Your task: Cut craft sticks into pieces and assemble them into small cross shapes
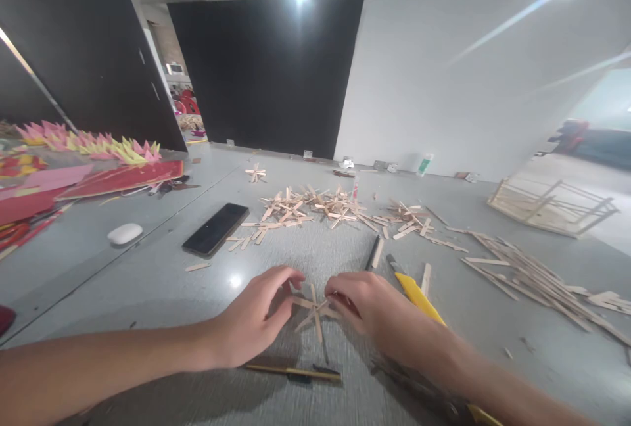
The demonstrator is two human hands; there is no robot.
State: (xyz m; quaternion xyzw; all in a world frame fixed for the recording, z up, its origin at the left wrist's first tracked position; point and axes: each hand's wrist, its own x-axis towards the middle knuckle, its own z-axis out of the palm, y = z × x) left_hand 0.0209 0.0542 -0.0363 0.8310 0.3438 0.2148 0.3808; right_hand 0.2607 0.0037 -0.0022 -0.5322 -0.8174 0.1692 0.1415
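Note:
Between my hands is a small star of crossed wooden craft sticks (317,327), close above or on the grey table. On its left side, my left hand (259,314) is curved with thumb and fingertips apart, beside the end of one stick. My right hand (367,301) has its fingertips pinched together at the star's upper right, on a craft stick; the exact grip is partly hidden by the fingers. A thin brown and black pen-like tool (296,371) lies in front of the star. Just beyond my right hand are a yellow utility knife (419,298) and a dark pen (373,252).
A phone (215,230) and a white earbud case (125,234) lie left. Loose craft sticks (288,206) are heaped ahead, with longer strips (537,281) at right. A finished-looking star (255,173) lies farther back. Black panels (266,71) and a stick frame (552,206) stand beyond.

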